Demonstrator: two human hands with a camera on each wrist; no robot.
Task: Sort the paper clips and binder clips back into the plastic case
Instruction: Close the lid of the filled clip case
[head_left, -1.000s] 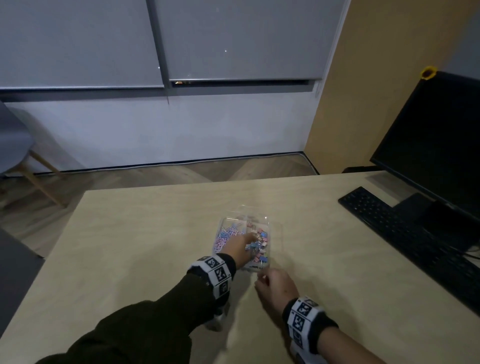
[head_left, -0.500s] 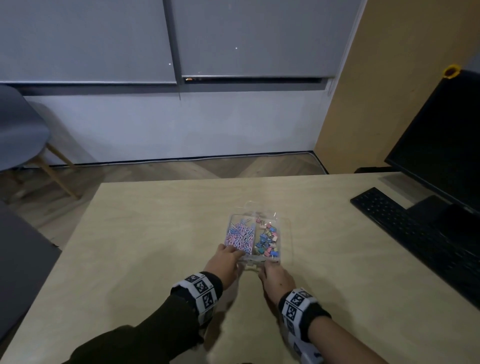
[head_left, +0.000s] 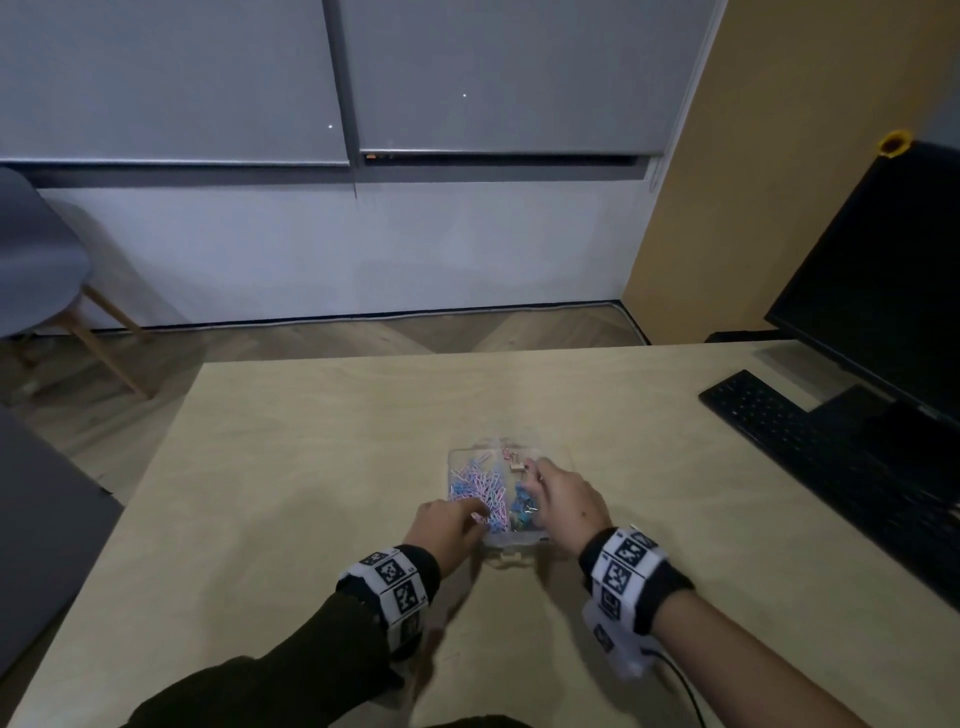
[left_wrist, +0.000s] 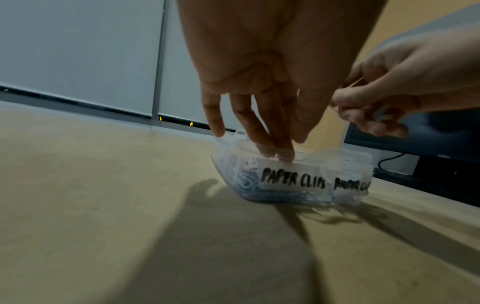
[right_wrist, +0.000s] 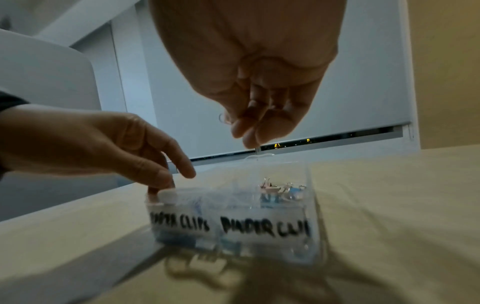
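Observation:
A clear plastic case (head_left: 511, 543) lies open on the table, labelled "PAPER CLIPS" (left_wrist: 292, 181) on the left and "BINDER CLIPS" (right_wrist: 262, 226) on the right. Pink and blue paper clips (head_left: 483, 488) fill the left compartment, and binder clips (right_wrist: 280, 189) lie in the right one. My left hand (head_left: 480, 519) has straight fingers (left_wrist: 284, 157) that press on the case's near rim. Just above the binder clip compartment, my right hand (head_left: 535, 473) pinches a small clip between bunched fingertips, with its wire loop (right_wrist: 224, 119) sticking out. I cannot tell which kind of clip it is.
The case sits mid-table on a light wooden table (head_left: 311, 467). A black keyboard (head_left: 810, 447) and monitor (head_left: 883, 291) stand at the right. A grey chair (head_left: 36, 270) is off the table's far left. A cable (head_left: 675, 675) trails from my right wrist.
My left hand came out of the case and settled on its near rim. My right hand moved from the near edge forward over the binder clip compartment.

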